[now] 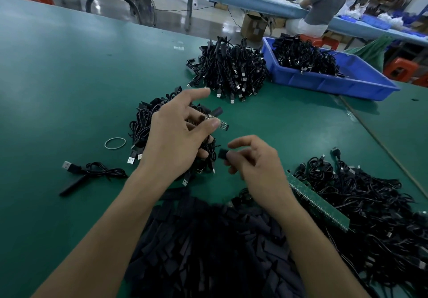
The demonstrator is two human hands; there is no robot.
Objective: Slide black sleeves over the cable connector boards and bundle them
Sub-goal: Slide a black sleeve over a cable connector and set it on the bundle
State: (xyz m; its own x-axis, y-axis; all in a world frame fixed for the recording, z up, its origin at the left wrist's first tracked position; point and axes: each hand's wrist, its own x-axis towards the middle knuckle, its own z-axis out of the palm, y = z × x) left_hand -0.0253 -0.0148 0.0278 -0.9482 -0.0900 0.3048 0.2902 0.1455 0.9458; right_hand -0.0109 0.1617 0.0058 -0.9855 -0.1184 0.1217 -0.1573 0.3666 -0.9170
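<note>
Blue bin (324,82) on green table (69,66); perhaps a fan (143,6) behind.

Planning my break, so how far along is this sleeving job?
Looks done: a pile of bundled cables, and more in the blue bin. In hand: left hand holds a bare connector board, right hand pinches a black sleeve, not yet on. Left: loose cable heap and a big sleeve pile.

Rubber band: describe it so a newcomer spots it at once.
On the green table, find the cable pile under the left hand. Just left of that pile, the rubber band lies flat on bare mat. It is the only pale thin ring; its neighbours are black cables.
</note>
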